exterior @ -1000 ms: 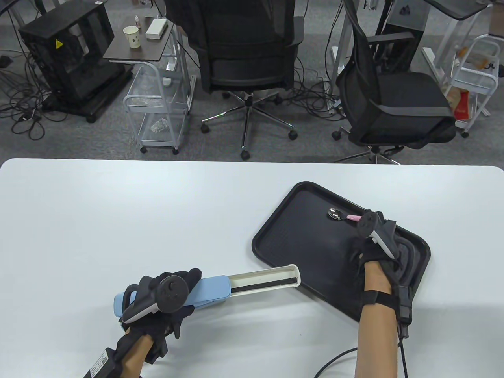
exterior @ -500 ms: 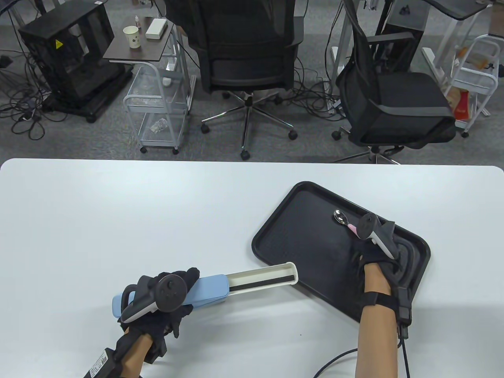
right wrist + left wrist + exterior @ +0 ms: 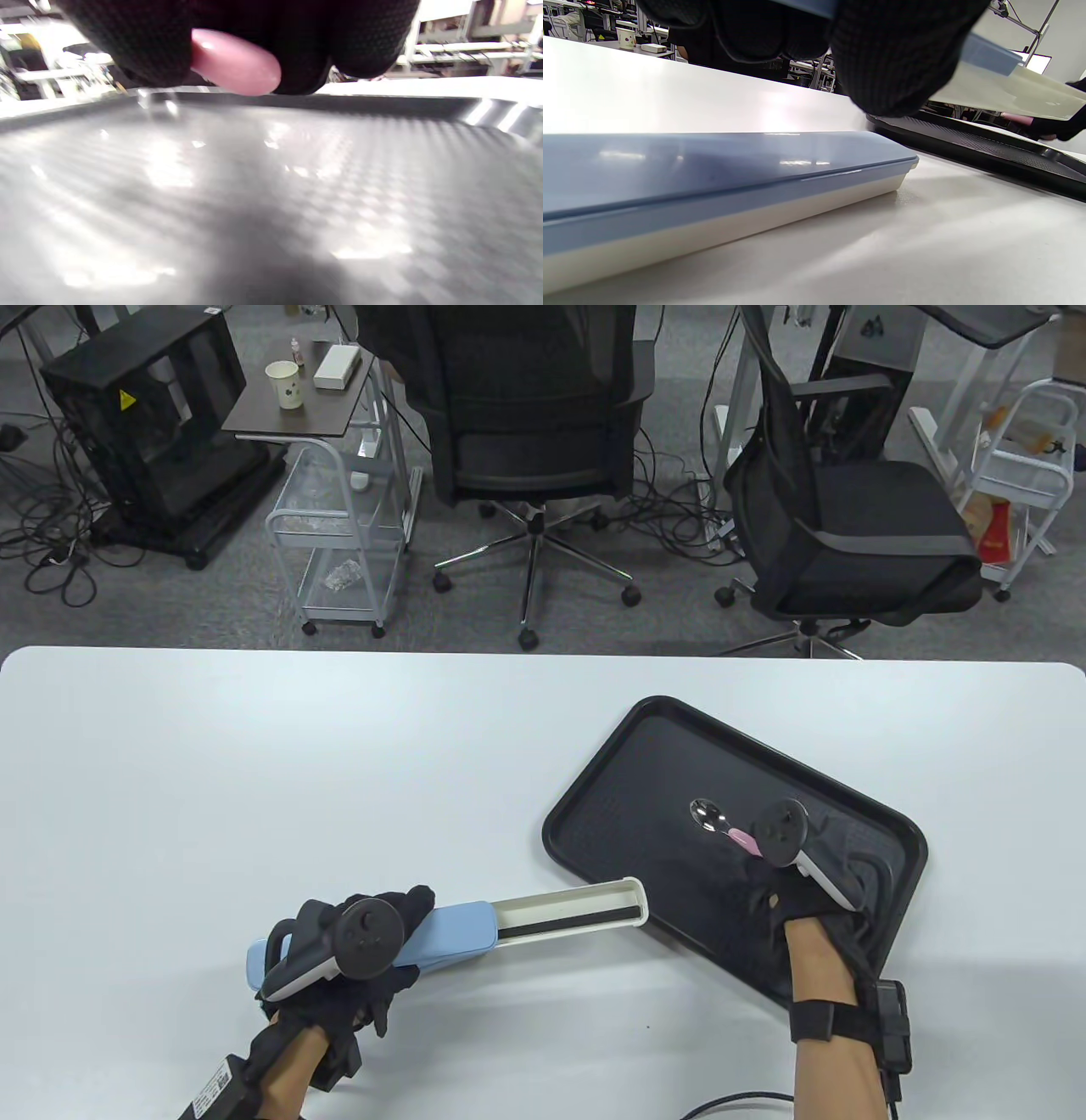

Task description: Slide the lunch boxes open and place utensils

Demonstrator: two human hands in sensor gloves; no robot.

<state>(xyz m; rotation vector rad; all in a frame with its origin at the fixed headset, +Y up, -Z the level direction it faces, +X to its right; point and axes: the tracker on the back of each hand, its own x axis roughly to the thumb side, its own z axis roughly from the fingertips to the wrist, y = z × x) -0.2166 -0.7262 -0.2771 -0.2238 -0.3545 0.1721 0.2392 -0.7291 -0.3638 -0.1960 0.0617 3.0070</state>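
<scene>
My right hand (image 3: pixel 802 869) pinches the pink handle of the spoon (image 3: pixel 721 824) above the black tray (image 3: pixel 611 814), which sits toward the table's (image 3: pixel 339 780) right side, bowl end pointing away from me and leftward. My left hand (image 3: pixel 356 954) grips the blue lid (image 3: pixel 454 931) near the table's front edge, holding the lunch box slid open. Its white drawer (image 3: pixel 577 908) lies leftward and nearer me from the spoon, long axis running left to right, far end touching the tray's rim. My right hand is the nearer one.
</scene>
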